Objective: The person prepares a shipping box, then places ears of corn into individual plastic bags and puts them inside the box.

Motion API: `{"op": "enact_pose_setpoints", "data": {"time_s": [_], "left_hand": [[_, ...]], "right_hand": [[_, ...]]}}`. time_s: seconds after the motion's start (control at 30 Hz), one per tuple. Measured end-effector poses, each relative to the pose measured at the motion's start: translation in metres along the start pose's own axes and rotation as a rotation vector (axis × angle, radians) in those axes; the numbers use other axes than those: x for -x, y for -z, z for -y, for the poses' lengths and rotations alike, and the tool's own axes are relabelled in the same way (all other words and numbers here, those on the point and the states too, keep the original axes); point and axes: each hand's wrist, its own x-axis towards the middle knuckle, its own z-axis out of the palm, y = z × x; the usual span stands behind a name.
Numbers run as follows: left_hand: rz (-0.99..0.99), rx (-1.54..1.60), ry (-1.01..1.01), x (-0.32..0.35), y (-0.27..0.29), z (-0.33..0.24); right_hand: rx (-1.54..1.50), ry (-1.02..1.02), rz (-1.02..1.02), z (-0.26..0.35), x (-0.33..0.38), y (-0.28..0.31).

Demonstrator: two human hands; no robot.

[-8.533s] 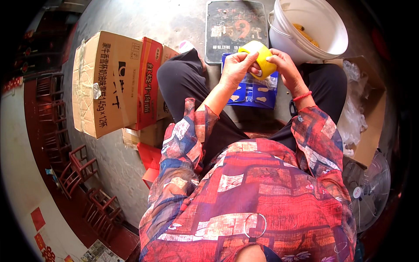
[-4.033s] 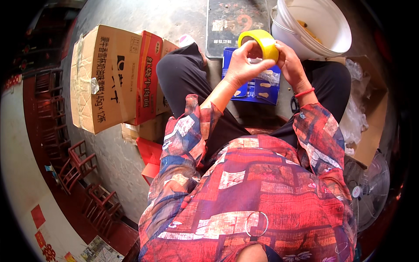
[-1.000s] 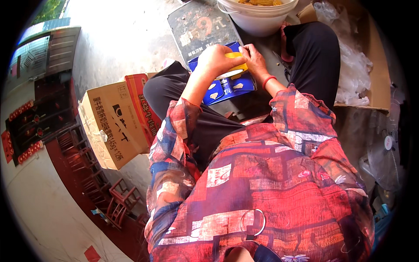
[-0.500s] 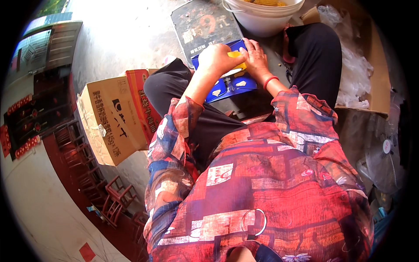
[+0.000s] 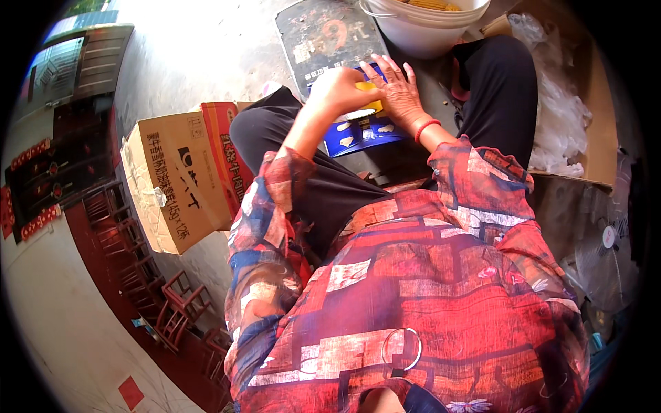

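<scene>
In front of me, between my knees, is a blue printed cardboard box (image 5: pixel 361 140) with pale shapes on its near panel and a yellow part (image 5: pixel 372 106) at its middle. My left hand (image 5: pixel 339 92) is closed at the box's left side, its fingers curled by the yellow part; its fingertips are hidden. Across the far right side of the box lies my right hand (image 5: pixel 401 95), fingers stretched out and spread, with a red bracelet at its wrist. A pale rounded edge shows just below the yellow part, and the inside of the box is mostly covered by my hands.
Beyond the box lies a dark printed board (image 5: pixel 323 38). A white bucket (image 5: pixel 427 31) holding corn cobs stands at the far right. To the left is a brown and red carton (image 5: pixel 182 179); to the right, an open carton (image 5: pixel 602 131) with clear plastic bags (image 5: pixel 558 103).
My right hand's fingers have spread apart and moved a little leftward over the box's far edge. My left hand stays closed at the box. The whole view has shifted slightly.
</scene>
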Motion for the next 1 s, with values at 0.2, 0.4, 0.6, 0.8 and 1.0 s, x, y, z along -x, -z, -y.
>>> {"op": "enact_pose_setpoints", "data": {"time_s": [0.2, 0.4, 0.6, 0.8, 1.0], "left_hand": [[0.12, 0.226, -0.014, 0.016, 0.017, 0.03], [0.079, 0.082, -0.013, 0.011, 0.003, 0.02], [0.024, -0.017, 0.013, 0.015, 0.008, 0.015], [0.027, -0.004, 0.058, 0.02, 0.015, 0.021], [0.045, -0.074, 0.038, 0.018, 0.015, 0.015]], "right_hand": [[-0.143, -0.048, 0.032, 0.003, 0.0, 0.002], [-0.044, -0.021, 0.172, 0.006, 0.0, 0.015], [-0.025, 0.007, 0.087, 0.001, 0.0, 0.003], [-0.049, 0.004, 0.073, 0.004, 0.0, 0.007], [-0.042, 0.01, 0.099, 0.014, -0.009, 0.012]]}}
